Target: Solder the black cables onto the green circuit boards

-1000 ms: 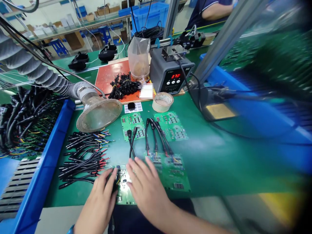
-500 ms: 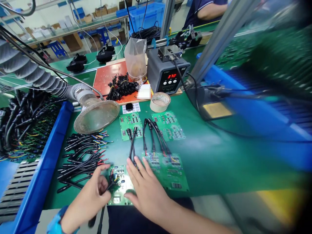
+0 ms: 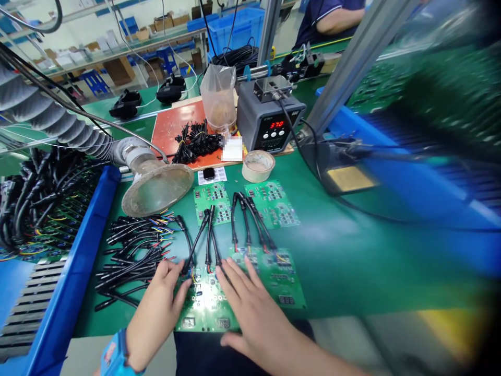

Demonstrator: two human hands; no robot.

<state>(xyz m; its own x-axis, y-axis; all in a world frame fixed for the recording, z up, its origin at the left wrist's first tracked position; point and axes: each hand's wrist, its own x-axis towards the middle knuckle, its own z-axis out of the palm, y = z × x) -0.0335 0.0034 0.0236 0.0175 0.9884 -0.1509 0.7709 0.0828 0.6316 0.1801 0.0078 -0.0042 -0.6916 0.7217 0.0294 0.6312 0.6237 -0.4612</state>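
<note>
A green circuit board point(image 3: 204, 313) lies at the table's near edge, with black cables point(image 3: 210, 235) joined to its top edge and pointing away from me. My left hand point(image 3: 166, 295) is at the board's upper left corner, thumb and forefinger closed around the base of a black cable point(image 3: 195, 240). Flat over the board's right side rests my right hand point(image 3: 254, 305), fingers stretched out and holding nothing. A second board point(image 3: 279, 279) with several cables point(image 3: 250, 219) attached lies just right of it. Loose black cables with bare coloured wire ends point(image 3: 129, 271) are piled left of my left hand.
Two more boards point(image 3: 213, 196) point(image 3: 272, 201) lie farther back. Behind them stand a tape roll point(image 3: 258, 166), a soldering station point(image 3: 270, 117) reading 370 and a fume hose nozzle point(image 3: 156, 190). Blue bins point(image 3: 88, 224) point(image 3: 391, 167) flank the table. A person's arm point(image 3: 340, 21) shows at the back.
My left hand has moved up and right to the board's top corner. Cables that lay over the board now point away beyond its top edge. My right hand has shifted slightly right.
</note>
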